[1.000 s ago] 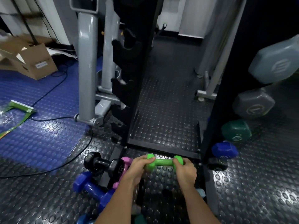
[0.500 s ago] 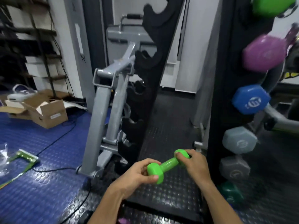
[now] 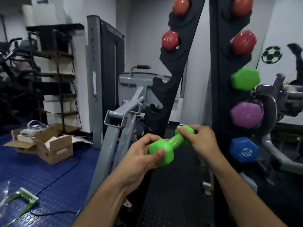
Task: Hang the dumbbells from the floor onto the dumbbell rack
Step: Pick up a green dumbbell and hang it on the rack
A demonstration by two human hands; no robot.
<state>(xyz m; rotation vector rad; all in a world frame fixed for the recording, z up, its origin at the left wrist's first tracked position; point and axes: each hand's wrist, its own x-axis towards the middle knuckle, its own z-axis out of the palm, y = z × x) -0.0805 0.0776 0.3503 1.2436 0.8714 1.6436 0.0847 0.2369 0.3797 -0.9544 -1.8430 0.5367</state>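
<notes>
Head view: both hands are holding 1 green dumbbell [image 3: 170,144] off the floor in front of the dumbbell rack [image 3: 173,74], the left hand [image 3: 139,154] gripping the near head at about 8 o'clock of the bar and the right hand [image 3: 201,138] wrapping the far head at about 2 o'clock. The rack is already carrying 2 red dumbbells [image 3: 169,40] up at 12 o'clock, plus green [image 3: 245,78], purple [image 3: 245,114] and blue [image 3: 242,149] heads showing on the right upright at 3 o'clock. So I'm guessing it's partway done, with this one going into one of the open hooks [image 3: 158,82] on the left upright, and I can't tell what's left on the floor since it's out of view.
</notes>
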